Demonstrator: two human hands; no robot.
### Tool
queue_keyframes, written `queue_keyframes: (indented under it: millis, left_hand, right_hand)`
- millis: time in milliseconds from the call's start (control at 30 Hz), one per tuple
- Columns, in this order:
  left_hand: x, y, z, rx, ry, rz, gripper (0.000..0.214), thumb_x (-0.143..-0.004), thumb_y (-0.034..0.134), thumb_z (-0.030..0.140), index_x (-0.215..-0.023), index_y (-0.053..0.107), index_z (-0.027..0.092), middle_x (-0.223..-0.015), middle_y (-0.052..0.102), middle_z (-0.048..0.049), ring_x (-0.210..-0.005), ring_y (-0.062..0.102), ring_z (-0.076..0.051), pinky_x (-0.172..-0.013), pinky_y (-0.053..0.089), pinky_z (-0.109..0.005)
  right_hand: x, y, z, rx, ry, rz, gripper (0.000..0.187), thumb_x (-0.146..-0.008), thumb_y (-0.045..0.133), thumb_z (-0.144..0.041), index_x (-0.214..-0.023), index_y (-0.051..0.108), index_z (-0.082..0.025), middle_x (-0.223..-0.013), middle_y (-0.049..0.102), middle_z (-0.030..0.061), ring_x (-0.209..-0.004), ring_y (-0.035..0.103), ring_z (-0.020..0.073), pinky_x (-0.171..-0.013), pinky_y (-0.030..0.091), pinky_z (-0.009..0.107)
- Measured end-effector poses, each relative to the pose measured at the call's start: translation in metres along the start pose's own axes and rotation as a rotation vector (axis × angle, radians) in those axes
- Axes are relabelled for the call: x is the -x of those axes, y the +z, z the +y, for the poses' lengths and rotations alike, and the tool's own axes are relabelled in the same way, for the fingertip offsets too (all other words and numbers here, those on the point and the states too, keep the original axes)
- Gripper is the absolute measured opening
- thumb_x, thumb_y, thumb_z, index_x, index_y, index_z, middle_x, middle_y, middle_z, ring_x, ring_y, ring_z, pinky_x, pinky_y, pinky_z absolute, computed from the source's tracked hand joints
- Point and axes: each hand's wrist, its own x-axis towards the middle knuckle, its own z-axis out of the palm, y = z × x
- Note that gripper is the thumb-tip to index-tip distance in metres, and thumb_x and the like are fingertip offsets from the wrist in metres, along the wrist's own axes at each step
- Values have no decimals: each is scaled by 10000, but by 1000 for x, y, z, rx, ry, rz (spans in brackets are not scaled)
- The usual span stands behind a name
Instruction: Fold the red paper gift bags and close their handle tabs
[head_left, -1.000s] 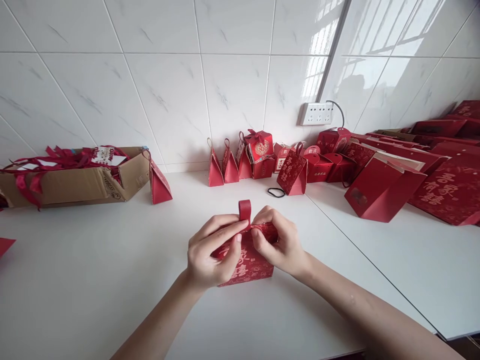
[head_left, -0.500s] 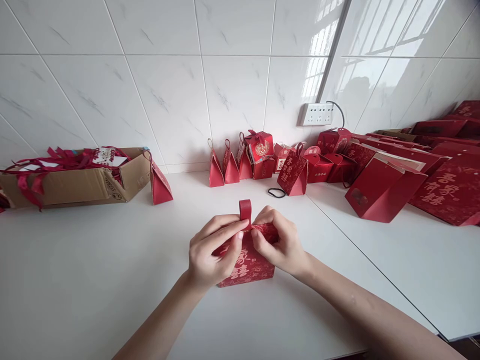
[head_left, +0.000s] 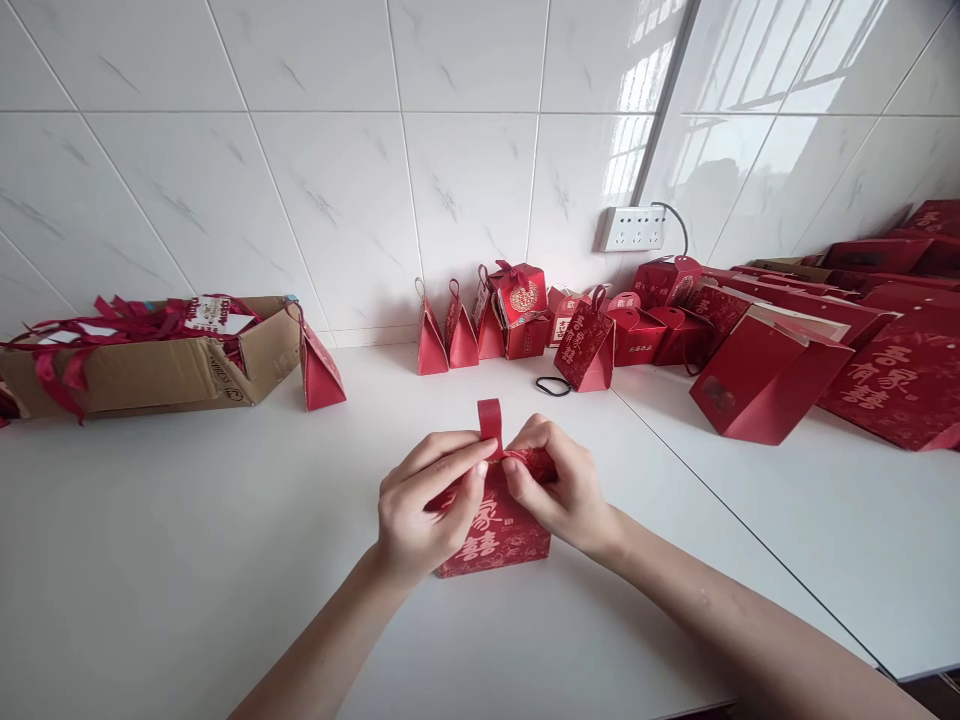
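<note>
White desk [head_left: 187, 530], tiled wall [head_left: 322, 200] behind; cardboard box [head_left: 150, 382] at ten o'clock from the red gift box [head_left: 501, 535], centre foreground. Left hand [head_left: 420, 500] and right hand [head_left: 564, 482] pinch the latter's top edge. Socket strip [head_left: 632, 229] on the wall at one o'clock, red cartons [head_left: 896, 385] at two.

The left forearm [head_left: 319, 635] slants up and rightward, the right forearm [head_left: 712, 610] up and leftward, both bare. The left hand [head_left: 420, 505] and right hand [head_left: 564, 490] sit close together, a narrow gap between their tips. The left hand's fingers [head_left: 454, 468] stretch fairly straight, thumb [head_left: 466, 515] below them; the right hand's curl over, bent above the thumb in a pinch.
</note>
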Motion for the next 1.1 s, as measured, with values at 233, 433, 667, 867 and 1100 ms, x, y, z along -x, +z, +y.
queue_keyframes:
  millis: [233, 433, 667, 867, 1100]
  left_hand:
    - [0, 1, 0, 12, 11, 15, 353, -833, 569, -18, -1084, 687, 201, -942, 704, -33, -788, 681, -109, -681, 590, -203]
    - [0, 1, 1, 20, 24, 15, 368, -817, 569, -26, -1093, 685, 189, -955, 696, -39, -801, 681, -111, -687, 591, -198]
    - [0, 1, 1, 7, 8, 13, 358, -820, 575, -13, -1079, 691, 206, -944, 707, -32, -777, 687, -115, -669, 592, -202]
    - [-1, 1, 1, 0, 7, 13, 347, -825, 585, -7, -1072, 693, 210, -941, 713, -28, -770, 688, -113, -665, 592, -200]
    - [0, 1, 2, 13, -16, 11, 333, -824, 593, -14, -1061, 698, 196, -923, 718, -27, -772, 693, -108, -686, 596, -194]
  right_hand:
    - [0, 0, -1, -2, -20, 15, 139, -859, 537, -114, -819, 469, -229, -693, 496, -34, -544, 454, 96, -488, 385, 221]
    - [-1, 0, -1, 1, -26, 19, 126, -858, 534, -122, -825, 470, -225, -693, 494, -33, -550, 455, 96, -490, 387, 226]
    - [0, 0, -1, -9, -26, 6, 124, -847, 530, -115, -842, 474, -226, -708, 502, -26, -568, 471, 103, -506, 403, 233]
    - [0, 0, 0, -1, -7, 11, 123, -869, 538, -132, -830, 472, -229, -701, 506, -30, -541, 453, 98, -485, 384, 226]
    - [1, 0, 1, 8, 0, 4, 133, -884, 529, -135, -820, 459, -229, -690, 484, -42, -486, 370, 77, -448, 337, 216]
